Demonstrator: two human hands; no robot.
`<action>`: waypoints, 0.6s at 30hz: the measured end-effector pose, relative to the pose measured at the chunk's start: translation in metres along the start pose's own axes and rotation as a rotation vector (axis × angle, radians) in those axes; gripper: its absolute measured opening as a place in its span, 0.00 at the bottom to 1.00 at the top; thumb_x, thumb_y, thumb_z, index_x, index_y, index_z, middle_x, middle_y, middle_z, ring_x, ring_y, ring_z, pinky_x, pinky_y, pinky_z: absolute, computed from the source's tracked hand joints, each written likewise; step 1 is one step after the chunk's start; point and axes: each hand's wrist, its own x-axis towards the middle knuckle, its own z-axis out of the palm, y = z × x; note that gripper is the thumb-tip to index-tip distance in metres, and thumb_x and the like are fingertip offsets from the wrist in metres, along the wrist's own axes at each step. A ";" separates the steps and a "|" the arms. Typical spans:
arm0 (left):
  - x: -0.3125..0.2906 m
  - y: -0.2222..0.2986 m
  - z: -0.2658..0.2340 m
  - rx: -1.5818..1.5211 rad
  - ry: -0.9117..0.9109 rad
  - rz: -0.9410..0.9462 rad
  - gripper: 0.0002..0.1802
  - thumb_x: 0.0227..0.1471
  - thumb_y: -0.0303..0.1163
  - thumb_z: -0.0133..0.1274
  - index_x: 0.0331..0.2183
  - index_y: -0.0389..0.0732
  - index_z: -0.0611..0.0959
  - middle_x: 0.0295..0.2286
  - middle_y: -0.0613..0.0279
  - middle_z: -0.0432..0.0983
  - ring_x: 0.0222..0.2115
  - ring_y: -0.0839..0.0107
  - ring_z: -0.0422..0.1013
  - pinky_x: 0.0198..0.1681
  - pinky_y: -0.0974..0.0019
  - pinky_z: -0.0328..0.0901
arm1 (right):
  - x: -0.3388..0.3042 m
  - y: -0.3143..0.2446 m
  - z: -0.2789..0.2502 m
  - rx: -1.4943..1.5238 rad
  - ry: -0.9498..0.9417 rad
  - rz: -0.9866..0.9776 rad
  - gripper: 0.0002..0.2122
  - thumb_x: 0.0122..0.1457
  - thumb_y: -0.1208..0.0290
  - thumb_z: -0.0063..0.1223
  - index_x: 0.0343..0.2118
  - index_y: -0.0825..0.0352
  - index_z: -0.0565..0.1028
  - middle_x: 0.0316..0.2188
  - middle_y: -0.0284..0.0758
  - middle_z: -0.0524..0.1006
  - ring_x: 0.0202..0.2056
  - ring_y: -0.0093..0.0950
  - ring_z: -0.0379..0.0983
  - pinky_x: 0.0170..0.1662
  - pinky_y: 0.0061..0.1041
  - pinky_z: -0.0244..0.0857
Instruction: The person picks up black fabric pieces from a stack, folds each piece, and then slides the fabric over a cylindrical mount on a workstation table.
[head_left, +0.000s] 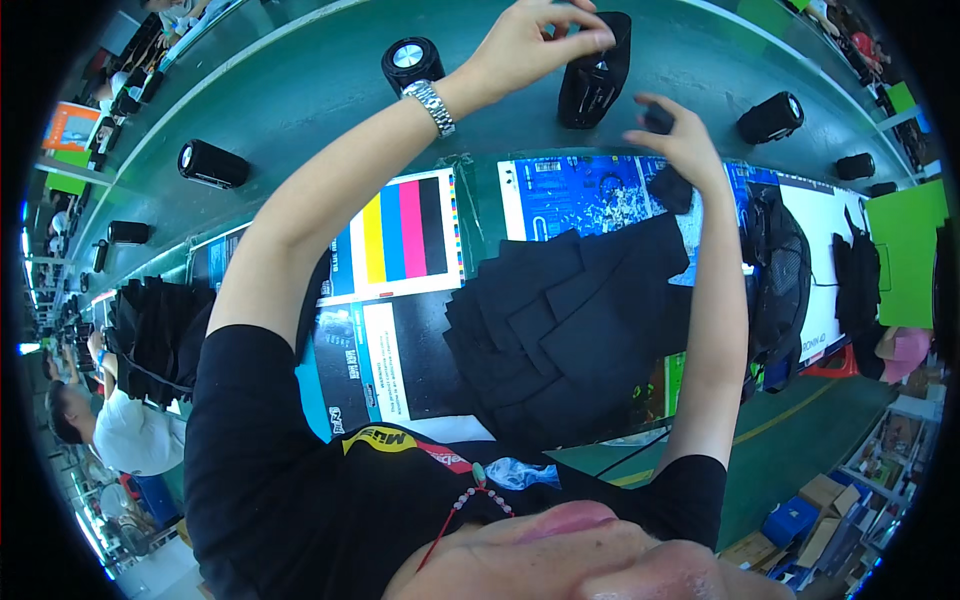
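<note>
A black pouch-like item with glossy parts and pale marks stands on the green surface at the far middle. My left hand, a metal watch on its wrist, reaches to its upper edge with fingers bent in a pinch. To the right of it is my right hand, slightly blurred. A small black piece of unclear kind sits between its thumb and fingers, apart from the pouch. Nearer me lies a fanned stack of flat black fabric pouches, with a small dark bundle beyond it.
Black cylindrical speakers stand or lie along the green line, another speaker at right. Printed sheets cover my worktable. Black mesh bags lie at right, dark fabric at left. Other people work nearby.
</note>
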 end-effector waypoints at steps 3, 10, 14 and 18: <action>0.021 -0.037 0.032 -0.470 0.340 -0.599 0.20 0.57 0.45 0.51 0.39 0.37 0.82 0.31 0.64 0.74 0.33 0.76 0.68 0.37 0.71 0.64 | 0.003 0.018 -0.031 0.030 0.250 0.319 0.11 0.52 0.71 0.55 0.38 0.68 0.79 0.29 0.35 0.80 0.27 0.20 0.73 0.34 0.21 0.66; 0.027 -0.071 0.101 -0.871 0.515 -0.580 0.32 0.61 0.55 0.35 0.40 0.33 0.77 0.31 0.53 0.78 0.30 0.70 0.73 0.37 0.67 0.67 | 0.117 -0.023 0.051 1.041 0.592 0.191 0.10 0.58 0.65 0.54 0.31 0.69 0.76 0.26 0.32 0.78 0.26 0.21 0.71 0.30 0.21 0.62; 0.014 -0.056 0.125 -0.698 0.609 -0.559 0.35 0.62 0.54 0.31 0.33 0.32 0.80 0.27 0.59 0.77 0.28 0.73 0.71 0.36 0.68 0.64 | 0.099 0.002 0.055 1.254 0.587 0.319 0.11 0.58 0.65 0.51 0.38 0.68 0.76 0.30 0.34 0.78 0.31 0.26 0.75 0.37 0.25 0.70; -0.008 -0.090 0.141 -0.650 0.711 -0.553 0.37 0.62 0.51 0.26 0.30 0.30 0.80 0.26 0.52 0.78 0.30 0.61 0.72 0.41 0.62 0.64 | 0.098 0.025 0.083 1.161 0.589 0.361 0.10 0.56 0.67 0.49 0.31 0.69 0.77 0.27 0.33 0.78 0.27 0.25 0.74 0.33 0.25 0.67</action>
